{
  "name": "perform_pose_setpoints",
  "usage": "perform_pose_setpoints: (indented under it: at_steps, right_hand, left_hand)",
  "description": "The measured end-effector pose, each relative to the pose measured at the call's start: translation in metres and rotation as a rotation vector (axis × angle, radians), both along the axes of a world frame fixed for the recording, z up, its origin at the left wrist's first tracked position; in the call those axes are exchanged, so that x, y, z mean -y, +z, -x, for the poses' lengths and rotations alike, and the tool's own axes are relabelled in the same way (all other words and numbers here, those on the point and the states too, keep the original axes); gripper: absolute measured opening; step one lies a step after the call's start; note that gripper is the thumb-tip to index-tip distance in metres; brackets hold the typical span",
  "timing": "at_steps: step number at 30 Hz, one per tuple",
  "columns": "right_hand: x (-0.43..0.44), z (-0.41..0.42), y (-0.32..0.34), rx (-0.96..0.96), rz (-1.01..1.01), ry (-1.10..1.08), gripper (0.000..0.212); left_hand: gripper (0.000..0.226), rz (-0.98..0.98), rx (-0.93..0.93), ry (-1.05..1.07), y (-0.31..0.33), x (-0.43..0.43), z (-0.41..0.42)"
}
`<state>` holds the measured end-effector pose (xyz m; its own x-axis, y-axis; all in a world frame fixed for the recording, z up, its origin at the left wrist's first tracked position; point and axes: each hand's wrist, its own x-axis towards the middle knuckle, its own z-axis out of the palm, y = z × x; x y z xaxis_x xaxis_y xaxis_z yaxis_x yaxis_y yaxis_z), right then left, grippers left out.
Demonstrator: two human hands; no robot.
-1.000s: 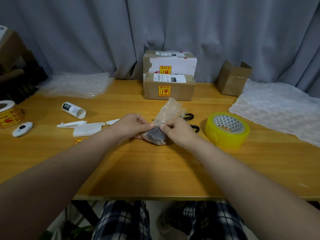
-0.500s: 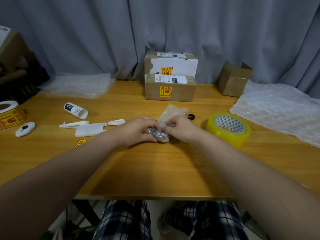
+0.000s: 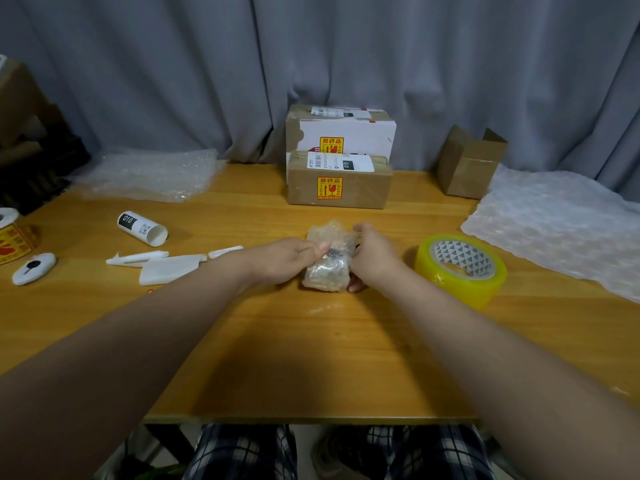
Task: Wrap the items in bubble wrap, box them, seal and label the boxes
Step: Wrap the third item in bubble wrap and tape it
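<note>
A small dark item rolled in bubble wrap, the wrapped bundle [image 3: 327,268], lies on the wooden table [image 3: 311,358] at the centre. My left hand [image 3: 287,259] grips its left side, thumb on top. My right hand [image 3: 372,259] holds its right side, fingers curled round the wrap. A loose flap of wrap sticks up behind the bundle. A roll of yellow tape [image 3: 460,268] lies just right of my right hand. Two sealed, labelled boxes [image 3: 339,178] are stacked at the back centre. An open cardboard box [image 3: 469,162] stands at the back right.
Bubble wrap sheets lie at the back left [image 3: 149,173] and along the right [image 3: 561,230]. A white label roll [image 3: 142,228], white backing scraps [image 3: 166,268], a white cutter [image 3: 34,268] and a sticker roll [image 3: 10,237] sit on the left. A grey curtain hangs behind.
The bundle has been rolled down flatter on the table and the upright flap of wrap folded lower. Both hands shifted closer round it. The black scissors behind are hidden now.
</note>
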<state>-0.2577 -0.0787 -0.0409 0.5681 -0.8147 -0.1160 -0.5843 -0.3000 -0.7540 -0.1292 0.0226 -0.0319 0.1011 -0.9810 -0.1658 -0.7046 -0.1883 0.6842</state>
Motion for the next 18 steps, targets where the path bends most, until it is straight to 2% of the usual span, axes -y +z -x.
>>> perform_pose_setpoints:
  at_steps: [1,4,7,11,14,18]
  right_hand:
    - [0.000,0.001,0.003,-0.031,-0.018,0.007,0.041]
    - [0.007,0.001,0.010,-0.109,-0.072,0.007,0.013]
    - [0.019,0.000,0.015,-0.213,0.004,0.059,0.021]
    - [0.026,-0.008,0.015,-0.151,0.063,0.081,0.031]
    - [0.026,-0.021,0.010,-0.168,0.117,0.065,0.027]
    - [0.028,-0.027,0.008,-0.186,0.149,0.077,0.007]
  left_hand:
    - [0.052,-0.002,0.009,0.012,-0.001,0.002,0.001]
    - [0.056,-0.056,0.107,0.045,-0.004,0.009,-0.003]
    - [0.047,-0.108,0.223,0.066,-0.003,0.014,-0.009]
    - [0.022,0.077,0.373,0.116,-0.007,0.011,-0.015]
    - [0.008,0.251,0.352,0.007,-0.010,0.005,-0.002]
    - [0.031,0.259,0.259,-0.082,-0.009,0.001,0.026]
